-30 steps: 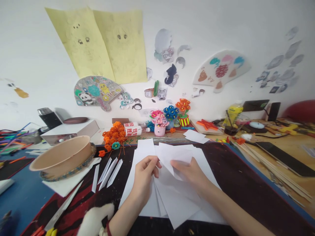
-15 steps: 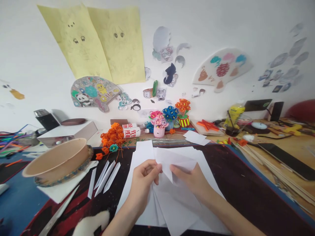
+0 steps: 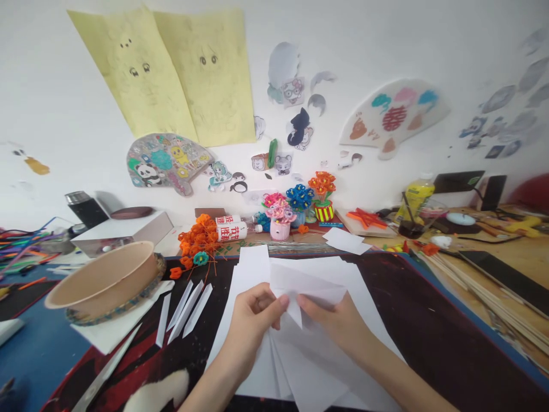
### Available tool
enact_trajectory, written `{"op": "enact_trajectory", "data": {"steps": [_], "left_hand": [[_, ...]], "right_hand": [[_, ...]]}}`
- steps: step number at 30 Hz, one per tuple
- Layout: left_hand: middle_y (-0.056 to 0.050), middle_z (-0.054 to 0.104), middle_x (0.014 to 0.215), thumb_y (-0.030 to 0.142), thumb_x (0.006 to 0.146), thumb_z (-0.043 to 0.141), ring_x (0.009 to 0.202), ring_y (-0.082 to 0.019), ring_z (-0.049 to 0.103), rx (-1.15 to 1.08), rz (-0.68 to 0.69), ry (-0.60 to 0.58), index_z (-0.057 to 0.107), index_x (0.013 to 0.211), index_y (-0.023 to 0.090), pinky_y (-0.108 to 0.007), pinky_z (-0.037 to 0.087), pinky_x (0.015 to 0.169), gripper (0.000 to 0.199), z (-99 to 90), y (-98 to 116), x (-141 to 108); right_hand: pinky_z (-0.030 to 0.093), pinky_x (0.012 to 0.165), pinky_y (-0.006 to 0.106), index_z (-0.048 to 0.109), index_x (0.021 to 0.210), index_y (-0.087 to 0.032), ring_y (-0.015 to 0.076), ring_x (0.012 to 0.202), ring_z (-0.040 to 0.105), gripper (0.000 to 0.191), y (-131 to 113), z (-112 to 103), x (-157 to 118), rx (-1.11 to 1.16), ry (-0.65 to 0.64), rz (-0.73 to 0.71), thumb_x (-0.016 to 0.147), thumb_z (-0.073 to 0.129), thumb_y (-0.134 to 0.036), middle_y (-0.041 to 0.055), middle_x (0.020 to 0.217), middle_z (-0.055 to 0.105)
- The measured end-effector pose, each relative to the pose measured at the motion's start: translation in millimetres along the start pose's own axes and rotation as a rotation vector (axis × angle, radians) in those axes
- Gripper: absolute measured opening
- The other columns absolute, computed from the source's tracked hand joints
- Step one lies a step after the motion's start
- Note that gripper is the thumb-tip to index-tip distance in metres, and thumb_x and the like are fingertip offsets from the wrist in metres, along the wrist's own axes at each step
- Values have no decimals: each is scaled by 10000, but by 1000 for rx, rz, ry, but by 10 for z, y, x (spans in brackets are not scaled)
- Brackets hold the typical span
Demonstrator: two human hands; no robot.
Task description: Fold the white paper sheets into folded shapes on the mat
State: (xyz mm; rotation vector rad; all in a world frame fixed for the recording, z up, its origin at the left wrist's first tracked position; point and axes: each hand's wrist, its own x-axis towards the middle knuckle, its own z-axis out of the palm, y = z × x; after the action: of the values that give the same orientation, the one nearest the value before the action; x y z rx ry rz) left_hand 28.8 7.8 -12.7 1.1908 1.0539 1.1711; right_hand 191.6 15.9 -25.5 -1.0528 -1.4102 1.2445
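Note:
A folded piece of white paper point(image 3: 306, 281) is held up between my two hands, its pointed corner hanging down. My left hand point(image 3: 256, 312) pinches its left side, thumb on the front and fingers curled behind. At its right side my right hand point(image 3: 332, 315) grips it, the thumb near the middle and the other fingers hidden behind the sheet. Below lie several loose white sheets point(image 3: 240, 349) on a dark mat point(image 3: 429, 343). Several narrow folded paper strips point(image 3: 186, 317) rest on the mat, left of the sheets.
Scissors point(image 3: 105, 372) and a beige oval bowl point(image 3: 107, 277) are at the left. Orange craft flowers point(image 3: 199, 237), bottles point(image 3: 231, 230) and small flower pots point(image 3: 280, 229) line the back. Thin sticks point(image 3: 484, 292) and a black phone-like slab point(image 3: 510, 280) lie at the right.
My left thumb has slid slightly right along the folded paper, closer to my right thumb. The view has shifted a little, moving the surroundings slightly right.

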Motion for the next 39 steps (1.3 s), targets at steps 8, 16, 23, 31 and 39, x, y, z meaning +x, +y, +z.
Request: {"op": "enact_trajectory", "data": {"steps": [8, 16, 23, 31, 39], "left_hand": [[48, 435, 502, 412, 676, 744, 487, -77, 363, 86, -56, 65, 594, 605, 138, -200, 284, 485, 320, 9, 33, -35], [89, 318, 436, 428, 620, 793, 439, -51, 260, 14, -99, 107, 500, 535, 156, -206, 156, 450, 409, -25, -73, -39], [69, 389, 450, 460, 642, 772, 443, -66, 316, 6, -103, 45, 560, 606, 151, -202, 207, 457, 377, -13, -30, -49], [19, 499, 502, 466, 752, 681, 490, -95, 407, -54, -77, -57, 630, 697, 144, -210, 310, 497, 331, -114, -7, -27], [34, 489, 525, 379, 734, 729, 502, -79, 404, -118, -55, -22, 644, 714, 141, -197, 320, 507, 253, -178, 0, -16]], "right_hand": [[419, 526, 244, 659, 674, -168, 152, 586, 532, 279, 10, 61, -2, -15, -68, -4, 794, 592, -412, 17, 606, 602], [327, 498, 218, 632, 613, -140, 92, 517, 405, 336, 52, 73, 44, 45, -135, 43, 744, 660, -448, -25, 528, 497], [339, 471, 214, 633, 605, -143, 96, 505, 419, 340, 107, 44, 22, 118, -117, 73, 714, 704, -457, -31, 526, 490], [486, 843, 449, 699, 991, -148, 288, 897, 644, 447, 0, 31, 24, 278, -37, 80, 670, 749, -455, 119, 961, 717], [503, 843, 418, 730, 877, -145, 270, 869, 663, 379, -19, 25, -7, 232, -127, 97, 710, 714, -484, 107, 911, 731]]}}
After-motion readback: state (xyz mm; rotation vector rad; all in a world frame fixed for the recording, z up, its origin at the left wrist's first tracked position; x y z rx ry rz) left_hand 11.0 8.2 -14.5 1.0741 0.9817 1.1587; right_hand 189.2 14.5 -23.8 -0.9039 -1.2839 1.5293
